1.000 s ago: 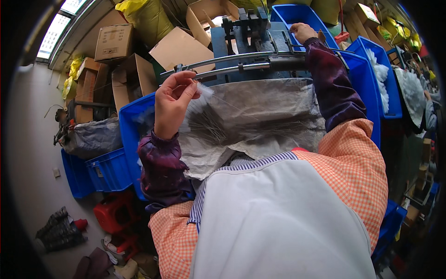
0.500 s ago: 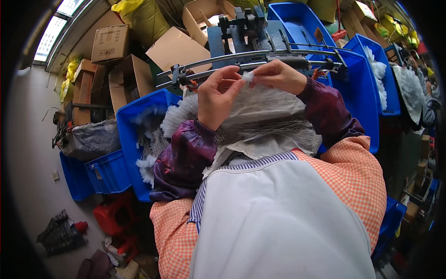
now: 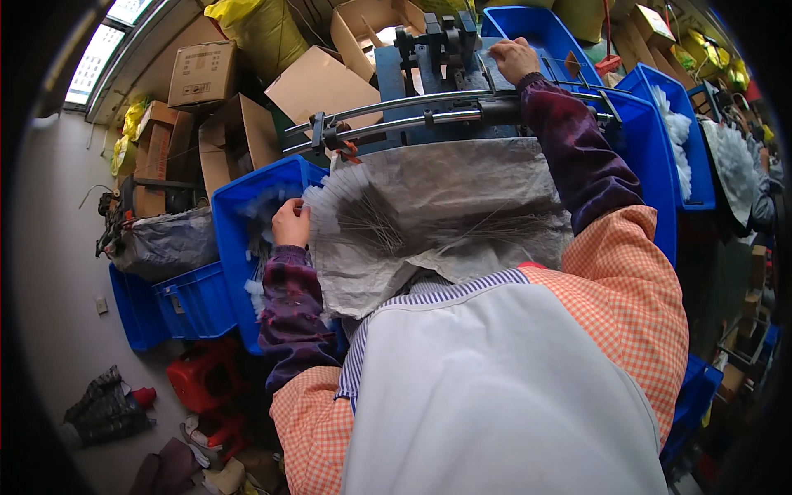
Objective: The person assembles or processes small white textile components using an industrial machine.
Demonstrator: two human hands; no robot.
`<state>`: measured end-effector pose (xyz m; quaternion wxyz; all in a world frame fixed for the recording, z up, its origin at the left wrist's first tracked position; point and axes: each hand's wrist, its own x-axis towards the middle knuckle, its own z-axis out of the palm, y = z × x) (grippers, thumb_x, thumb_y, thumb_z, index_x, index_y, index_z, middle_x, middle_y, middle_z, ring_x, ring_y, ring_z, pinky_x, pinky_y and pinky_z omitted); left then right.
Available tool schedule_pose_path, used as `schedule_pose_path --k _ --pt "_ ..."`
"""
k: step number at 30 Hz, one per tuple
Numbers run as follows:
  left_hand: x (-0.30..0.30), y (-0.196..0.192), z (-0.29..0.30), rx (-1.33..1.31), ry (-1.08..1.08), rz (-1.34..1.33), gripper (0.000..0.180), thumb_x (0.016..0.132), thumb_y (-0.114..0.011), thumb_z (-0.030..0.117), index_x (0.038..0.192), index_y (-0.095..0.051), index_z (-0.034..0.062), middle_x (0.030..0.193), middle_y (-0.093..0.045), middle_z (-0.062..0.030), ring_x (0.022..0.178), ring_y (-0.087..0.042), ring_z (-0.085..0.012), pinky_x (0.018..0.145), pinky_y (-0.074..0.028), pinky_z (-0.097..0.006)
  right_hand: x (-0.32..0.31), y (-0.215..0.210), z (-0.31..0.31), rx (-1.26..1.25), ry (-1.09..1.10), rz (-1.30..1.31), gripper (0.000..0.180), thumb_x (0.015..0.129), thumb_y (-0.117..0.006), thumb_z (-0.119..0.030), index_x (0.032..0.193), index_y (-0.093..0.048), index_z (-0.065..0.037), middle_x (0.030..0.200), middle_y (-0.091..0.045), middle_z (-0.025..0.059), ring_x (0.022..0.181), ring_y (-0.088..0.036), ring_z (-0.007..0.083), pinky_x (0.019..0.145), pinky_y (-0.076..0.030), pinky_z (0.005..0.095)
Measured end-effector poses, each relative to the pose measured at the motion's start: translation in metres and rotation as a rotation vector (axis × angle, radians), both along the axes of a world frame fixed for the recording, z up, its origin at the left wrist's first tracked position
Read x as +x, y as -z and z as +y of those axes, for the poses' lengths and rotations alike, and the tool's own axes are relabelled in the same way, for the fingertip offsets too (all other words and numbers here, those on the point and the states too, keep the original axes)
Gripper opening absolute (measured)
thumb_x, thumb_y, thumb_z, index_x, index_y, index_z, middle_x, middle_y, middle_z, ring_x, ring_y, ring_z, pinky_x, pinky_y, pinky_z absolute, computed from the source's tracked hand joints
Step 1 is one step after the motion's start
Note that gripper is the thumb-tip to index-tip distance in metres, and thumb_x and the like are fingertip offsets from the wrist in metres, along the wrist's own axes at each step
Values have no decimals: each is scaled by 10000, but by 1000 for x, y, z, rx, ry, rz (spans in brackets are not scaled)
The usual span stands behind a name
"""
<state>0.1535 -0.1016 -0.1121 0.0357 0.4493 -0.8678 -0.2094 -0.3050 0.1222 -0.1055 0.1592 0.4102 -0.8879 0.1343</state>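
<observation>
Soft white-bristled brushes [image 3: 340, 191] with thin, straight wire stems lie fanned on a crumpled grey sheet [image 3: 470, 169], around ten o'clock from the view's centre. Their heads point roughly towards ten; the bundle's long axis runs from there towards four. Between nine and ten, the left hand [image 3: 291, 223] curls beside the heads; at one, the right hand [image 3: 515, 59] bends its fingers near a blocky, dark metal machine [image 3: 450, 41]. I cannot tell whether either grips anything.
</observation>
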Motion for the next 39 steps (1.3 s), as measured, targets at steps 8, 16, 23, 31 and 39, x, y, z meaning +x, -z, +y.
schedule_pose_path --k 8,16,23,31,39 --pt "-4 -1 2 87 -109 79 342 729 -598 322 952 -603 62 827 -612 -126 798 -580 -273 714 -442 -347 -5 -2 -4 79 20 -96 182 787 -543 -275 920 -646 -205 944 -605 -54 891 -510 186 791 -399 323" --pt "-5 18 -7 -47 -119 119 341 716 -618 321 924 -616 52 891 -578 -124 848 -556 -274 740 -433 -344 10 -12 9 135 254 -24 327 754 -526 -429 1003 -613 -236 1089 -524 15 1063 -395 205 870 -267 398" --pt "-7 28 -14 236 -215 643 229 781 -587 187 879 -604 -20 711 -609 -44 623 -550 -127 608 -436 -244 19 -9 10 132 264 -181 348 774 -467 -429 998 -614 -209 1073 -518 76 1060 -388 282 848 -287 449" --pt "-17 -10 -5 177 -298 739 176 800 -572 159 829 -595 -13 660 -568 1 560 -482 -47 498 -384 -192 43 0 -26 97 125 -265 306 837 -396 -343 1039 -570 -194 1089 -497 81 1085 -367 279 891 -218 470" --pt "-32 -63 12 -160 -138 818 137 804 -558 117 856 -586 -6 666 -570 -8 569 -499 -65 534 -417 -213 61 -10 -37 159 142 -185 298 837 -394 -332 1053 -558 -210 1099 -487 70 1127 -323 261 912 -180 475"
